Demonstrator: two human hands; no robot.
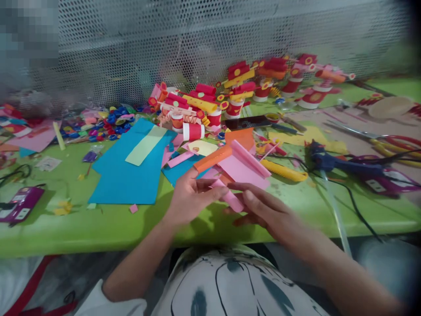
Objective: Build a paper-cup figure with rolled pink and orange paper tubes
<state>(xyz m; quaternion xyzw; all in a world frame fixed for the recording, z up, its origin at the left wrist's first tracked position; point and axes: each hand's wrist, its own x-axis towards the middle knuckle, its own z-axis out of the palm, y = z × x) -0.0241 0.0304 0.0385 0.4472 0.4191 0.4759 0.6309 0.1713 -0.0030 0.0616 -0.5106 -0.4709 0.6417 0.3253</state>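
Observation:
A small roll of pink paper (233, 200) is held over the table's front edge, tilted down to the right. My left hand (190, 197) pinches its upper left end between thumb and fingers. Around its lower right end curl the fingers of my right hand (263, 210), thumb on the near side. Just beyond my hands lie an orange paper roll (213, 159) and a pink sheet (238, 166) with one edge rolled up. A blue paper sheet (131, 184) with a pale green strip (146, 145) lies to the left.
Behind stand several red-and-white paper cups (194, 131) with paper rolls on top, before a perforated metal screen (148, 48). On the right are a yellow cutter (285, 170), a blue glue gun (329, 159) with its cable, and scissors (378, 137). Colourful small pieces (112, 123) are heaped back left.

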